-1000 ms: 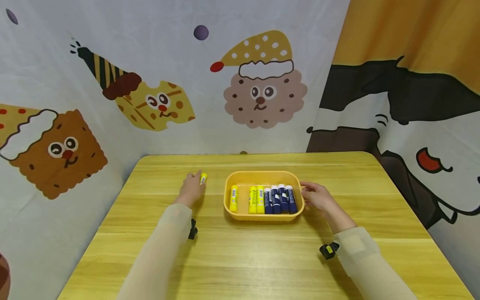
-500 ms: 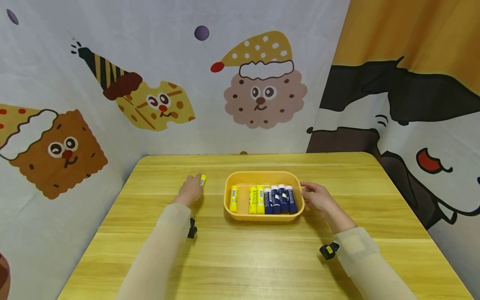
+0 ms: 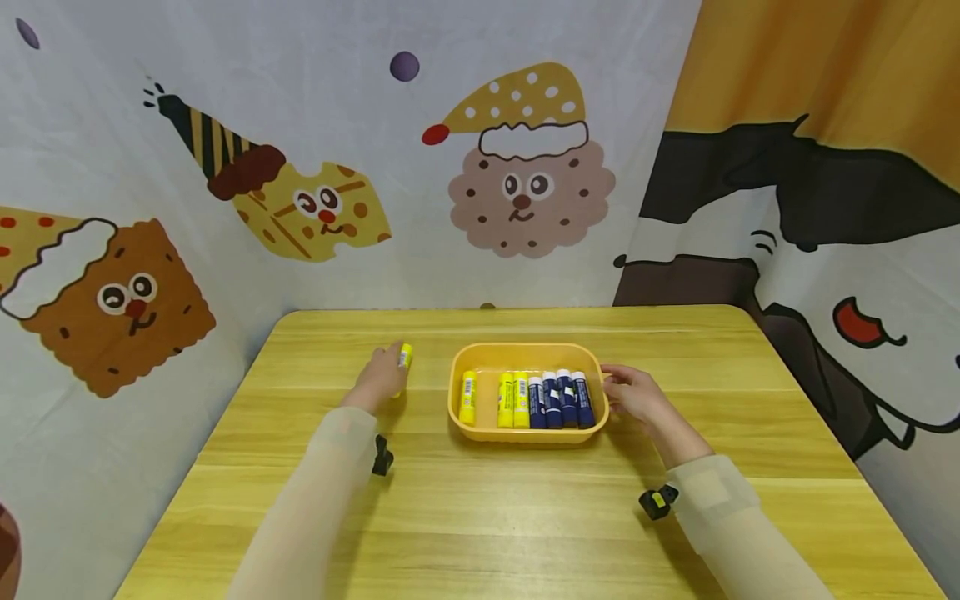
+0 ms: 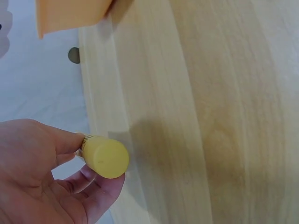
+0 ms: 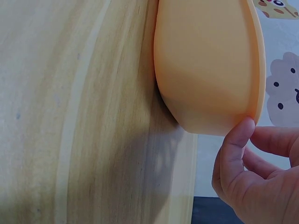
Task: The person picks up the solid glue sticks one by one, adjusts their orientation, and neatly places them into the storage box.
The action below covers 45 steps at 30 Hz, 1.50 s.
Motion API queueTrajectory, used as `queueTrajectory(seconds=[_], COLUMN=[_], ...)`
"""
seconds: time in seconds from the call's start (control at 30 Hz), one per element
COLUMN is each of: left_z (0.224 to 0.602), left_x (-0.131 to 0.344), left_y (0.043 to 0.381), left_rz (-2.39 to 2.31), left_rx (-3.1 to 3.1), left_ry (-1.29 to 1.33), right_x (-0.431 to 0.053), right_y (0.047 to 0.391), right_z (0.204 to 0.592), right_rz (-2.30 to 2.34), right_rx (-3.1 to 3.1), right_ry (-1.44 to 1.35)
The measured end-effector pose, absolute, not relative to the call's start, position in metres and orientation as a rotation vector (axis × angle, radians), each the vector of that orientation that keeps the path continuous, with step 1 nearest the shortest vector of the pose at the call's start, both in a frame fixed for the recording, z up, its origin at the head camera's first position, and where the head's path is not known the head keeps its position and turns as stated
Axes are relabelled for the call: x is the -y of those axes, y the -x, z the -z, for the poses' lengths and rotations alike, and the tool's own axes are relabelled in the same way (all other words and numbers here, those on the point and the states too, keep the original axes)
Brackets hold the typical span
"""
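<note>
Left of the yellow-orange plastic tray [image 3: 525,435], my left hand [image 3: 381,375] pinches a yellow glue stick [image 3: 406,357] between thumb and fingers. In the left wrist view the round yellow end of the glue stick [image 4: 111,159] faces the camera, and the fingers curl beneath it. My right hand [image 3: 636,393] grips the tray's right end; the right wrist view has its thumb [image 5: 238,133] and forefinger at the rim. Inside the tray lie a yellow glue stick [image 3: 468,398] at the left, two more yellow ones [image 3: 513,400], then several dark blue glue sticks [image 3: 559,400] with white caps.
The wooden table [image 3: 495,517] ends at a back edge against a cloth wall [image 3: 420,275] printed with cartoon biscuits and cheese. Between the yellow sticks in the tray there is a gap [image 3: 486,402]. A black camera sits on each wrist.
My left hand has shifted slightly left with the glue stick, of which more shows past the fingers. The right hand and tray have stayed put.
</note>
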<state>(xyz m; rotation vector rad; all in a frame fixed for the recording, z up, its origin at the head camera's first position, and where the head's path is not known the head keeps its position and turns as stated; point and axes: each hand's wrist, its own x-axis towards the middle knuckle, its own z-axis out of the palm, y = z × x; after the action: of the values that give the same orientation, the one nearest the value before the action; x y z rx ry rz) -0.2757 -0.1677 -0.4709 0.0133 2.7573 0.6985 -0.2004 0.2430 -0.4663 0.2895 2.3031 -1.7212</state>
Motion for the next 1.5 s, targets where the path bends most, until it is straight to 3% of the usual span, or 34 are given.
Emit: queueTrajectory(seconds=[0.8, 1.5], left_z=[0.457, 0.444], left_x=[0.160, 0.122], left_y=[0.270, 0.253], left_rz=[-0.985, -1.136], left_rx=[-2.786, -2.810], left_ry=[-0.151, -0.202], right_x=[-0.243, -0.242], right_y=[0.200, 0.200], right_z=[0.466, 0.466], right_rz=[1.719, 1.738], right_rx=[-2.304, -2.292], right_ry=[-0.289, -0.303])
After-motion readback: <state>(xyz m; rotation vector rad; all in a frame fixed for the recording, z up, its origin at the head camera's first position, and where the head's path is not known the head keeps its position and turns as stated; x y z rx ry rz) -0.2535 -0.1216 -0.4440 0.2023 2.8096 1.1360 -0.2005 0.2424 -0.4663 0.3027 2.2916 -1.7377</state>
